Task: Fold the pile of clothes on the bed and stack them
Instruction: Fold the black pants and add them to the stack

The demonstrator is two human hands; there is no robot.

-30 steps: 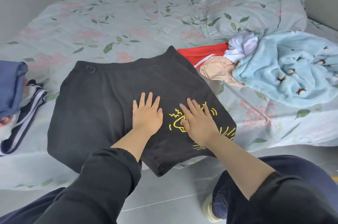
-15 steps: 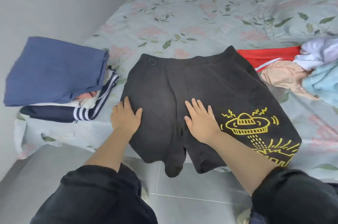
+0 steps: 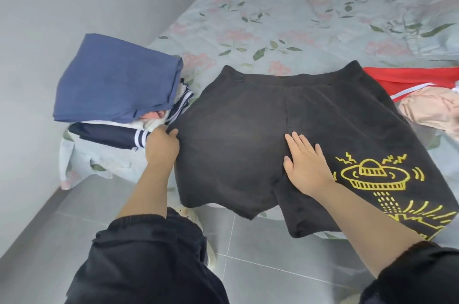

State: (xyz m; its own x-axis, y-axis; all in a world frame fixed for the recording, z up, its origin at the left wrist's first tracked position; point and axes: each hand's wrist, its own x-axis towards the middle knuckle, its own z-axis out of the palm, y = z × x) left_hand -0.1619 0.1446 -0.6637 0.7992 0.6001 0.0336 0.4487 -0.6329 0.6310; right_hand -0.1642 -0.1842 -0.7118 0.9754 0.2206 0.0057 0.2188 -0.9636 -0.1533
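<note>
Two hands work on one pair of black shorts (image 3: 248, 130), spread flat at the near edge of the bed (image 3: 273, 25). The right hand (image 3: 305, 167) lies flat with its fingers straight on the centre seam. The left hand (image 3: 161, 147) sits at the left side seam, thumb on top and fingers curled at the edge, seemingly pinching it. Both leg hems hang off the mattress above the tiled floor (image 3: 248, 254), so their weight could drag the shorts down if the right hand lets up during a fold. The left hand is also just beside the navy striped garment (image 3: 111, 137) at the bottom of the stack, so a quick lift could snag it and tip the blue folded garment (image 3: 116, 80) on top. The hands are well apart, with the shorts' left leg panel between them, the waistband beyond the fingertips and the yellow saucer print (image 3: 372, 174) just right of the right hand. Farther right, a red garment (image 3: 409, 77) and a peach garment (image 3: 432, 112) lie unfolded.
</note>
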